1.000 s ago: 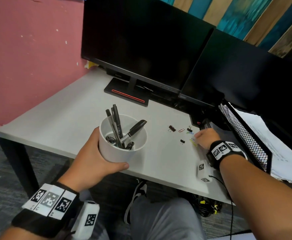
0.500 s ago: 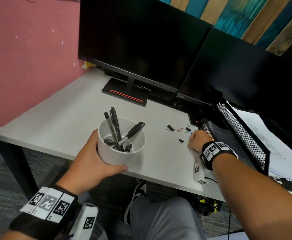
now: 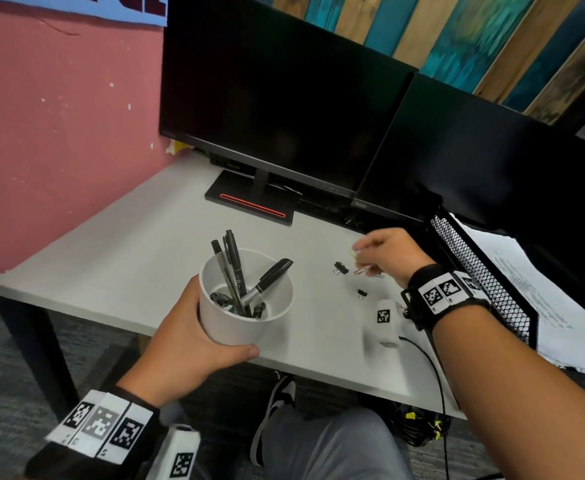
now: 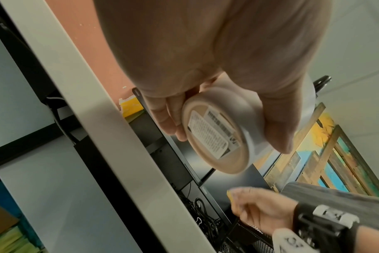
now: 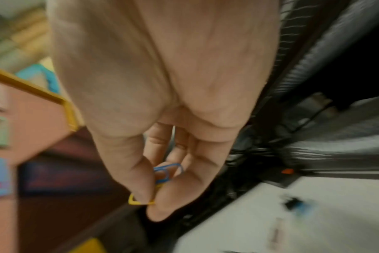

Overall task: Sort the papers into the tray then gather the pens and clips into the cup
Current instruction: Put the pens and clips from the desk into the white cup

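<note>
Two dark monitors (image 3: 284, 109) stood side by side at the back of the white desk (image 3: 128, 251), filling most of the view above it, with a pink wall (image 3: 59, 133) to the desk's left and a wall of teal and brown planks (image 3: 474, 39) behind the screens. One monitor's black base with a red stripe (image 3: 251, 204) sat on the desk's far middle. At the desk's right end lay a black mesh tray (image 3: 481, 278) with printed papers (image 3: 540, 296) in it. Grey carpet (image 3: 3, 375) showed under the desk's near edge, along with a grey-trousered knee and a black shoe. The left hand (image 3: 187, 344) was wrapped around a white cup (image 3: 246, 303), fingers and thumb curled round its wall, holding it just off the desk's near edge; several black pens (image 3: 234, 268) stood in it. The right hand (image 3: 388, 258) hovered above the desk's right middle, thumb and fingertips pinched on a yellow paper clip (image 5: 141, 202) and a blue paper clip (image 5: 165, 172). On the desk beneath that hand lay a black binder clip (image 3: 341, 268), a red paper clip (image 3: 360, 271) just beside it, and a smaller binder clip (image 3: 362, 293) nearer the desk's front edge.
</note>
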Action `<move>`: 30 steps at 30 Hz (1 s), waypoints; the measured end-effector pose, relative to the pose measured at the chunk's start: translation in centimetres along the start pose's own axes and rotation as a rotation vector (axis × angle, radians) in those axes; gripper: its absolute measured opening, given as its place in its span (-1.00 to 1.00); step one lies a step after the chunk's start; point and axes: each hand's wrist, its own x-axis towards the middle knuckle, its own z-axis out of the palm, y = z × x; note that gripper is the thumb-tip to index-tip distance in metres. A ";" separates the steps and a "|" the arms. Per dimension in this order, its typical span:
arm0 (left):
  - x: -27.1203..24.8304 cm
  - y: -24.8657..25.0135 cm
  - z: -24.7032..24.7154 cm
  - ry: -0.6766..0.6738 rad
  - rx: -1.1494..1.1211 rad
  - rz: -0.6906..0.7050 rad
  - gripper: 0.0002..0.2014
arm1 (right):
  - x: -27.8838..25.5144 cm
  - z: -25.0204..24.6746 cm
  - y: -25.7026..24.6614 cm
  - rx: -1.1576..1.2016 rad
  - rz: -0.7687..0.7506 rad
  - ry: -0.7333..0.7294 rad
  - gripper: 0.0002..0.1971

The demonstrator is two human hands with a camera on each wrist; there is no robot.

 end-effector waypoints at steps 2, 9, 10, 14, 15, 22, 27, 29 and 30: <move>0.0 -0.1 0.1 -0.003 -0.007 0.008 -0.04 | -1.8 0.8 -3.8 0.075 -0.173 -0.079 -0.84; 0.0 -0.1 0.5 -0.002 -0.038 0.038 0.06 | -9.3 4.5 -12.8 0.032 -0.515 -0.482 -0.77; 0.0 0.0 0.5 -0.002 -0.038 0.039 0.07 | -10.0 4.9 -13.3 0.000 -0.535 -0.514 -0.75; 0.0 0.2 0.2 -0.004 -0.017 0.038 0.02 | -9.1 4.6 -13.2 0.093 -0.571 -0.414 -0.77; 0.0 0.3 0.1 -0.003 -0.006 0.034 0.01 | -8.0 4.0 -12.7 0.170 -0.534 -0.331 -0.82; 0.1 0.6 -0.2 -0.010 0.007 0.029 0.03 | 1.4 0.3 -1.8 -0.438 -0.080 -0.029 -0.75; 0.0 0.8 -0.2 -0.015 0.004 0.009 0.03 | 2.5 2.4 4.6 -0.829 0.082 -0.270 -0.63; 0.0 0.8 -0.2 -0.016 0.005 0.013 0.02 | 2.1 3.3 5.2 -0.875 0.060 -0.247 -0.80; -0.1 0.7 -0.2 -0.016 0.009 0.012 0.02 | 2.1 3.7 5.5 -0.898 0.046 -0.227 -0.81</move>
